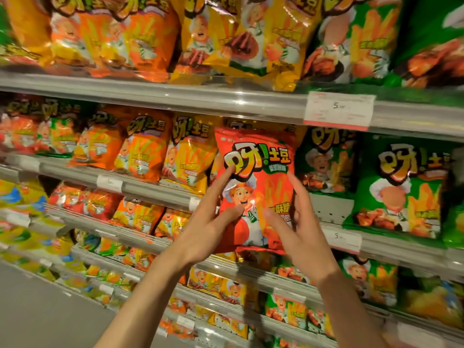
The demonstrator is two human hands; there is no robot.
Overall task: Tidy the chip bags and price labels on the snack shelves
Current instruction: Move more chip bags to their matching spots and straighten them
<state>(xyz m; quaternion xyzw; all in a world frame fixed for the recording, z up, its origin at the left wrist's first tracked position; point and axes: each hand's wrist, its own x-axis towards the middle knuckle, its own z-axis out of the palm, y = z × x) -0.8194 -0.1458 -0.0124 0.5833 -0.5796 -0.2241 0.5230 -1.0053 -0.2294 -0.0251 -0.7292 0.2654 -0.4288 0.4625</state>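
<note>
Setting: snack aisle, grey shelves [155,96] stacked in tiers, packed with chip bags, grey floor [37,310] lower left.
Red bag [254,187]: upright, front facing out, held up in front of the middle shelf, between yellow bags [190,151] on its left and green bags [401,187] on its right.
Left hand [200,232]: grasping red bag from its left side; index finger stretched up onto the logo, thumb pressed on the lower front.
Right hand [298,229]: grasping red bag at its right edge; thumb on the front, fingers wrapped along the side and behind.
Price label [339,110]: white with red edge, on the upper shelf rail, right of centre, reads 5, slightly tilted.
Second label [342,238]: on the middle shelf rail, just right of the right hand.
Top shelf: orange bags [113,38] leaning forward over the rail.
Focus: edges blurred, small print unreadable.
</note>
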